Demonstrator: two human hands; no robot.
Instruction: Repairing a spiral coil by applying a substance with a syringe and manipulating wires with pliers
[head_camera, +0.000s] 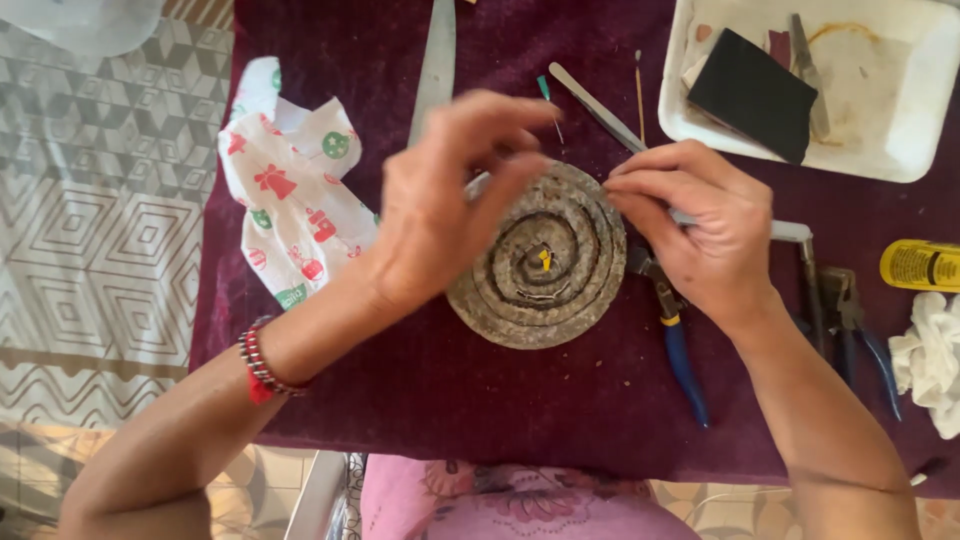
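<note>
Left hand (440, 195) hovering loosely curled over the near-left rim of the grey spiral disc (538, 262) on the maroon cloth (480, 400). Right hand (700, 225) pinching narrowly at the disc's right edge, perhaps on a thin strand; blue-handled pliers (680, 350) just below.

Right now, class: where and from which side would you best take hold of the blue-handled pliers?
Probably grip the blue-handled pliers by the free blue handle, coming from the near side. The head lies tucked under the right hand beside the spiral disc, while the handle points toward the person, bare on the cloth.
</note>
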